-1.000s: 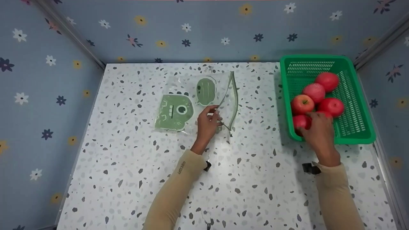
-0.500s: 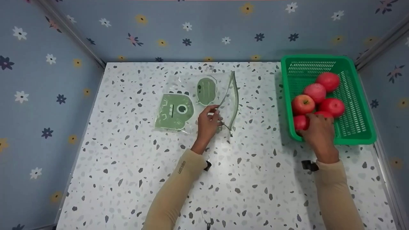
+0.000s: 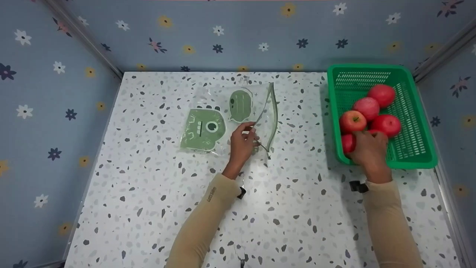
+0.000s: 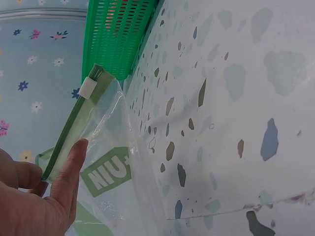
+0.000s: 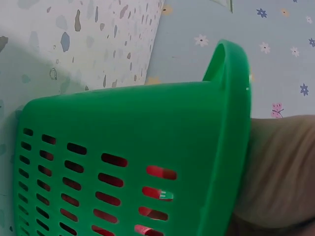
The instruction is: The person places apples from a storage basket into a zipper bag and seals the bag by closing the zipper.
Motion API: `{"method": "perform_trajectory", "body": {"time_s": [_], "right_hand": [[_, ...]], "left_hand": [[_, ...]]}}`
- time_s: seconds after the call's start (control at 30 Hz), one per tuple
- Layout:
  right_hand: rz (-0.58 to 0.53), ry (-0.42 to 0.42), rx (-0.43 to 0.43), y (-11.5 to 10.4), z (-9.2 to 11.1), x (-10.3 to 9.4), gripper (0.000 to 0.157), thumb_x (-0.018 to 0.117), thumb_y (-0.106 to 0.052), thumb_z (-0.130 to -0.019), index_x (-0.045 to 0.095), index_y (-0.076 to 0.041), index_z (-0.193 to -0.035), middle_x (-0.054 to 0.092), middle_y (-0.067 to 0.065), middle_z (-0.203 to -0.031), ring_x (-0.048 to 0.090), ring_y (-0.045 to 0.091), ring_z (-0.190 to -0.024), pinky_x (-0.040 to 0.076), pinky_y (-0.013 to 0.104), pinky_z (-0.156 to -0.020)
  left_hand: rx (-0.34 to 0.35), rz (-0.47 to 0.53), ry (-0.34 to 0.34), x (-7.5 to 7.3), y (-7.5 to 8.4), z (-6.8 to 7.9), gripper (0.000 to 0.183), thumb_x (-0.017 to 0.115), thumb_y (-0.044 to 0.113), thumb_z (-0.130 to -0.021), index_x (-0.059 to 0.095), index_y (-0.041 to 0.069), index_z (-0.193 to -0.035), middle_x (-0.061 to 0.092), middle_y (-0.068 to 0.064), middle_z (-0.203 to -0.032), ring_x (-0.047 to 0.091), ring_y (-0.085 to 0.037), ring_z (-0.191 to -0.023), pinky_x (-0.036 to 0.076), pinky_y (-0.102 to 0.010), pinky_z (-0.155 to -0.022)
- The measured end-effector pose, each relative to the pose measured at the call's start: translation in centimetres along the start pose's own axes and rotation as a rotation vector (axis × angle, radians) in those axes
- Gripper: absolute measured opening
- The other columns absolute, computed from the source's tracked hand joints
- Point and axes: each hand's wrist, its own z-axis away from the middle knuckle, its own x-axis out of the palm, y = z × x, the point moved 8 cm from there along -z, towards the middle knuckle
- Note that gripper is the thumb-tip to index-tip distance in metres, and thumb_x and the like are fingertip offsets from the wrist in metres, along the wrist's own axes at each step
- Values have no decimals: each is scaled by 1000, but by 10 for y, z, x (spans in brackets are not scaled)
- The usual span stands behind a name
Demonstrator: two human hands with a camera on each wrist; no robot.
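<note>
My left hand [image 3: 241, 146] pinches the opening edge of a clear zip bag [image 3: 202, 130] printed with green cartoon monsters, which lies flat on the table with its mouth parted. In the left wrist view, thumb and fingers hold the green zip strip [image 4: 69, 125], with a white slider [image 4: 87, 87] near its far end. Over the front left of a green basket, my right hand [image 3: 370, 152] reaches in, its fingers curled down around a red apple [image 3: 373, 132], mostly hidden beneath it. Another apple [image 3: 347, 143] sits just left of that hand. The basket wall hides the right fingers in the right wrist view.
The slotted green basket [image 3: 427, 160] stands at the table's right, near the side wall. Several more apples [image 3: 382, 95] lie inside it. The speckled white table [image 3: 290, 223] is bounded by flower-patterned walls [image 3: 238, 37] at the back and sides.
My right hand has shifted slightly, its thumb moving in from over the left apple and its fingers settling deeper around the apple. The left hand and bag stay still.
</note>
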Motion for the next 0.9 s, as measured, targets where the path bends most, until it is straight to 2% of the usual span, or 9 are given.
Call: {"method": "perform_trajectory", "body": {"time_s": [0.17,0.37,0.67,0.9], "right_hand": [[-9,-103,56,5,-4,6,49,64,-4,-87,55,10,-133,58,40,-121,33,66,-127,22,78,-106],[-10,-162,58,8,-6,9,51,62,0,-88,51,8,-137,53,40,-122,28,65,-131,20,78,-106],[-3,-150,25,9,-10,9,47,64,-3,-90,54,6,-135,55,39,-122,29,64,-132,24,76,-104],[-40,-104,-6,10,-9,7,51,68,-7,-88,58,3,-137,58,38,-124,31,62,-132,24,76,-103]], "left_hand": [[-6,12,-7,1,-1,0,28,53,-1,-108,60,-12,-134,57,-35,-120,66,-56,-98,65,-32,-71],[-21,13,-1,1,-2,0,27,54,-1,-108,62,-10,-133,59,-30,-117,67,-55,-98,65,-33,-71],[-23,16,-8,0,-3,-1,28,54,0,-108,61,-11,-133,58,-30,-117,67,-56,-98,65,-32,-71],[-13,-2,-6,0,-3,0,28,55,1,-108,61,-10,-133,59,-20,-112,68,-53,-97,65,-32,-72]]}}
